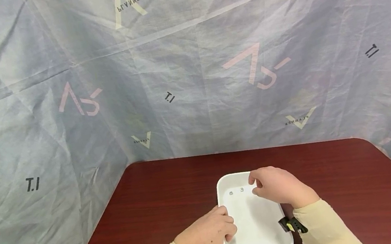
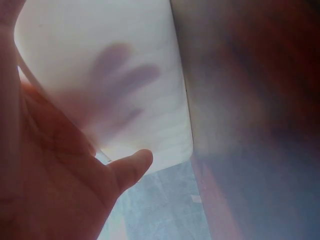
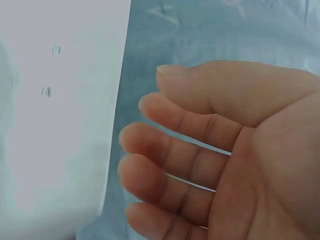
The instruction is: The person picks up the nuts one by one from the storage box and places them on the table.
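A white rectangular tray (image 1: 254, 223) with rounded corners and raised walls is held by my left hand (image 1: 212, 231), whose fingers curl over its left rim. In the left wrist view the thumb (image 2: 134, 167) lies along the tray's outer side, and the other fingers show as shadows through the wall. My right hand (image 1: 280, 185) is over the tray's far right side, fingers loosely bent and holding nothing. Inside, near the far wall, lie two small shiny metal pieces, one on the left (image 1: 231, 193) and one on the right (image 1: 242, 189), too small to identify.
The dark red-brown table (image 1: 167, 189) extends around the tray, its far edge against a grey printed sheet (image 1: 188, 76). The sheet also hangs at both sides. A black strap with a yellow mark (image 1: 292, 225) is on the right wrist, overlapping the tray's right rim in view.
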`<state>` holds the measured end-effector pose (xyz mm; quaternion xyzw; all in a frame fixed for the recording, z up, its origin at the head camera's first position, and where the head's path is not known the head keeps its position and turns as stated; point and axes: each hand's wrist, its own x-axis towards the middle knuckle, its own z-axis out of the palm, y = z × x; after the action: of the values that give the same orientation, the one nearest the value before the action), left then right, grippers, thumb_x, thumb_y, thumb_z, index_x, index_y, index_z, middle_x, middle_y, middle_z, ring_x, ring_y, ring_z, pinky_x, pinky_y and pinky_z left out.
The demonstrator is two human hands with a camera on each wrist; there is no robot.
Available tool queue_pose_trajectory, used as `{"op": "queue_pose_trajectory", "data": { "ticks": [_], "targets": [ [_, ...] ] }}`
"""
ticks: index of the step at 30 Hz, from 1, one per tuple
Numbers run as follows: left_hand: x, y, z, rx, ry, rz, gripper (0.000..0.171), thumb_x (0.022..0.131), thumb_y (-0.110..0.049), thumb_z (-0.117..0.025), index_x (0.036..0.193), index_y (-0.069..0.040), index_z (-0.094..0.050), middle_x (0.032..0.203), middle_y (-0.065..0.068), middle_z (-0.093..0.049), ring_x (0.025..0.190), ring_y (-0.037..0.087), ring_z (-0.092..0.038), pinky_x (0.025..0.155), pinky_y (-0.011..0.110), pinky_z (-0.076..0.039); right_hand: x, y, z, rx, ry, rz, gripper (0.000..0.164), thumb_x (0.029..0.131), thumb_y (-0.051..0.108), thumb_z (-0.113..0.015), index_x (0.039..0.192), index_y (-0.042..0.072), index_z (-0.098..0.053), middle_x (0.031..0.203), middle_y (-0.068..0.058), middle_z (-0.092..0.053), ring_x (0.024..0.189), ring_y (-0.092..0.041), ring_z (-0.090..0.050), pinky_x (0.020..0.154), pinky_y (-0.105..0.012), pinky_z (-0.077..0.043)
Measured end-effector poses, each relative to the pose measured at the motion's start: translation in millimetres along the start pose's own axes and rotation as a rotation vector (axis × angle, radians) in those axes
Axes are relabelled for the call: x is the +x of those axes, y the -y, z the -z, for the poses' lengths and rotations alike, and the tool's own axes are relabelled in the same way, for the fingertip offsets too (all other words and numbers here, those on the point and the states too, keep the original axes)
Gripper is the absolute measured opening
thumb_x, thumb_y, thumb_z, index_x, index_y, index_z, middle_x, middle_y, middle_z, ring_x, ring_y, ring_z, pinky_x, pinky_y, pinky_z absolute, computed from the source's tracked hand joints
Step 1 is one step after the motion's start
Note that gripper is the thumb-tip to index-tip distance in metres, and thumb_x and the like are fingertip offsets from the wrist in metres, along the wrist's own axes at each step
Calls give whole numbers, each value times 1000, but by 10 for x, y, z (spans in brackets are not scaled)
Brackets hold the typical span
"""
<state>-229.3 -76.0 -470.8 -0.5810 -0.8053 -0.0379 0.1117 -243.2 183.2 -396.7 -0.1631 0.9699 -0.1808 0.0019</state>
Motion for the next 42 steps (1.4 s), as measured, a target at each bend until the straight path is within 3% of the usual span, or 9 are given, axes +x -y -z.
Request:
{"op": "queue_pose_trajectory", "data": {
  "ticks": [6,12,18,20,27,35,42],
  "targets": [
    [-6,-17,12,2,-6,6,67,59,-77,-79,65,-26,-37,67,-21,-26,77,4,-30,77,19,-31,100,130,-108,-5,15,61,18,86,17,-74,104,16,-72,75,10,-55,64,-10,-51,61,-35,-44],
    [-4,-16,7,29,-23,-3,66,58,-77,-79,65,-27,-37,68,-21,-25,78,4,-30,79,19,-31,242,170,-268,-82,33,112,19,84,17,-72,104,16,-72,72,12,-56,67,-10,-51,67,-35,-46],
    [7,-7,14,51,-22,-13,66,58,-79,-78,65,-27,-38,67,-22,-25,78,5,-32,79,20,-32,362,206,-390,-138,45,191,26,81,14,-70,107,14,-74,93,1,-72,77,-15,-60,76,-38,-51],
    [6,-9,16,59,-27,-18,66,57,-79,-78,65,-27,-38,67,-21,-25,78,5,-33,79,21,-33,389,217,-425,-145,61,195,28,80,13,-69,107,14,-74,96,0,-73,78,-15,-61,76,-38,-51],
    [-4,-20,15,69,-32,-19,67,57,-79,-78,65,-27,-37,67,-21,-25,78,5,-34,79,21,-33,420,259,-506,-156,110,209,12,78,7,-69,84,17,-64,71,7,-54,66,-15,-49,64,-34,-44],
    [-8,-16,36,61,-27,-19,67,58,-80,-77,65,-27,-37,67,-21,-26,78,5,-33,79,21,-33,423,287,-559,-127,143,151,19,79,5,-70,96,13,-68,76,5,-56,68,-15,-50,66,-34,-44],
    [-2,-18,43,60,-35,-24,67,57,-80,-77,65,-27,-37,67,-21,-25,77,5,-32,78,21,-32,425,275,-609,-144,133,122,14,77,6,-70,85,15,-62,72,4,-52,65,-16,-48,62,-34,-43]
  ]
}}
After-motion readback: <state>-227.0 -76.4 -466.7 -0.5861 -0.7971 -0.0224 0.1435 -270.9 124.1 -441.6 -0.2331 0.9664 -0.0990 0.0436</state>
